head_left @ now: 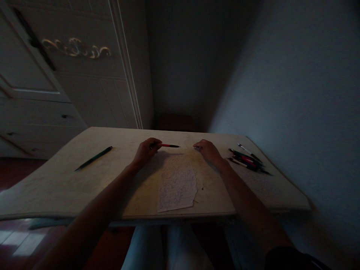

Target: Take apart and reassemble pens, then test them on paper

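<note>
My left hand [149,149] pinches a red and black pen [170,145] above the far part of the table, its thin tip pointing right. Across a small gap, my right hand [207,149] has its fingers closed around a small piece [197,147] with a light, shiny end; it could be a pen part, but most of it is hidden. Between and below the hands lies a torn sheet of paper [177,183] covered in scribbled lines. The light is dim, so fine details do not show.
A dark green pen [94,159] lies on the left of the pale table [53,183]. Several pens [247,160] are heaped at the right, near the wall [309,93]. A white cabinet [92,90] stands behind the table's left side.
</note>
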